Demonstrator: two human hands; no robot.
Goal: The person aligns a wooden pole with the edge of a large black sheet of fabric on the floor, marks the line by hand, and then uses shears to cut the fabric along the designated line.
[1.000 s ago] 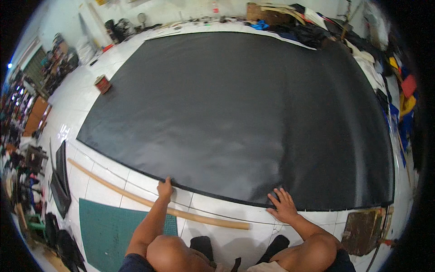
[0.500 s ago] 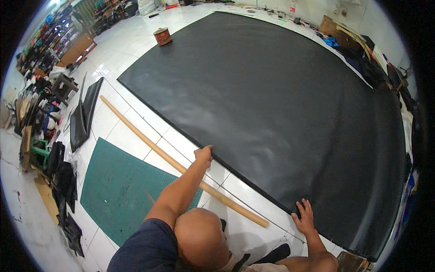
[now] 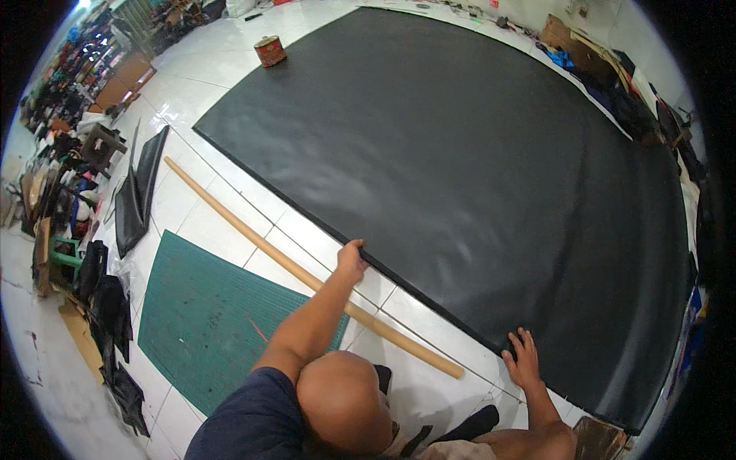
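Note:
A large black sheet (image 3: 460,161), smooth and leather-like, lies spread over the floor. At its near edge my left hand (image 3: 352,261) is closed, fingers curled round the border of the sheet. Farther right along that same edge, my right hand (image 3: 524,360) rests with fingers spread on the black surface, holding nothing. Beneath my left forearm runs a long light-brown tube (image 3: 268,248) on the floor. Soft creases show in the sheet between and beyond my hands.
A green cutting mat (image 3: 222,314) lies to my left on white tiles. Folded black material (image 3: 142,192) sits beyond it. A red-brown tin (image 3: 270,52) stands at the sheet's far left edge. Cluttered piles line the left wall; a wooden piece (image 3: 598,438) is at lower right.
The view has shifted slightly. My left hand still grips the edge and my right hand still lies spread on the sheet; the sheet shows little visible movement.

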